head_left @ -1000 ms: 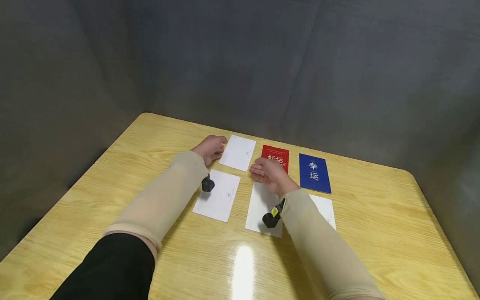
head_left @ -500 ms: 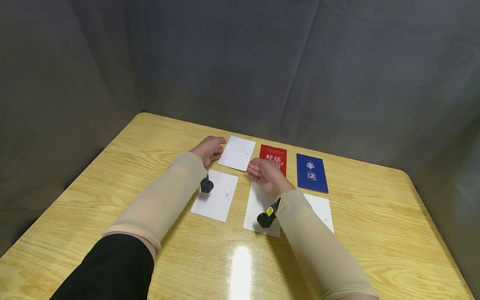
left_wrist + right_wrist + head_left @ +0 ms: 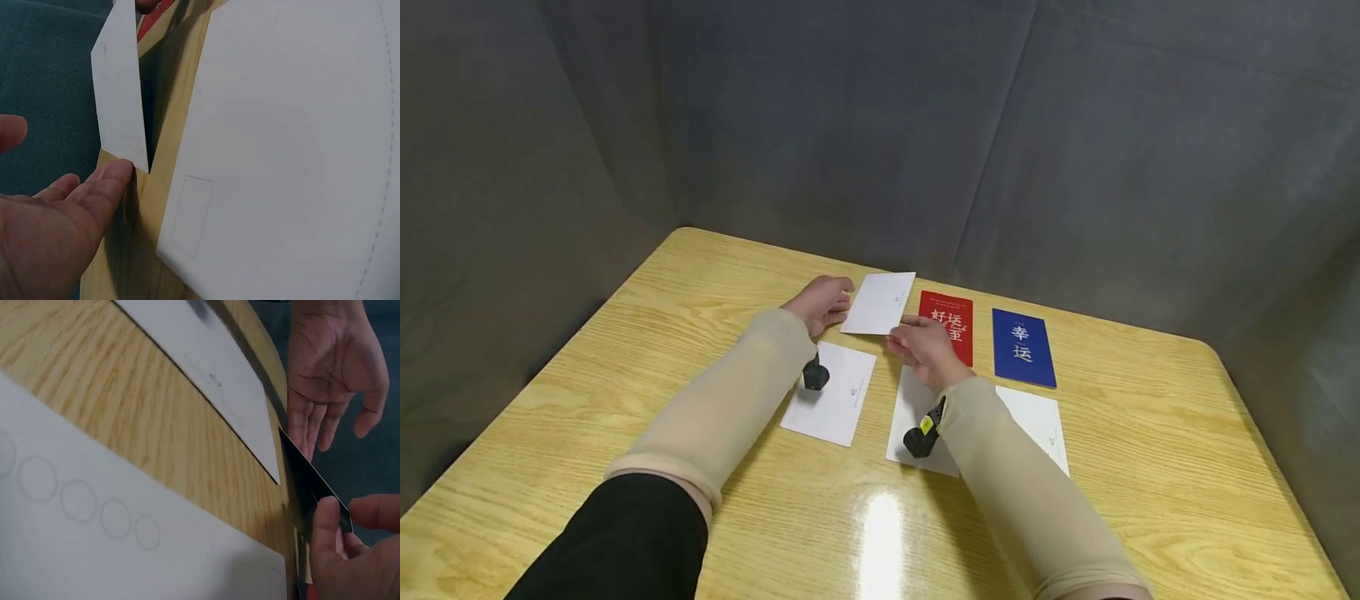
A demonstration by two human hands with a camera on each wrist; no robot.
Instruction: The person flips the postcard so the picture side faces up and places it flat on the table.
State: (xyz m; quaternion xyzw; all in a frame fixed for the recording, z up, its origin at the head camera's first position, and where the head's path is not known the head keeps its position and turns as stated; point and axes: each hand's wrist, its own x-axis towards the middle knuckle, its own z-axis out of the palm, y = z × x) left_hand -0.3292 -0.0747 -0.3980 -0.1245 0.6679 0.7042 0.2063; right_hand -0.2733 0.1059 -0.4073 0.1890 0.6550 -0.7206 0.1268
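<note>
Tilted up since the earlier frame, one thin white card is pinched by the right hand, the left hand loosely extended at its opposite edge. Rightward lies a flat red card; wood-grained table spreads left to a rounded corner.

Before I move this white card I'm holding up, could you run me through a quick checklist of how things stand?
1. Right hand pinching the lifted card: ok, near its corner.
2. Left hand gripping it too: not ok, the thumb stands away from it.
3. Lifted card wholly off the table: cannot tell.
4. Red card apart from the lifted card: ok.
5. Blue card lying flat: ok.
</note>
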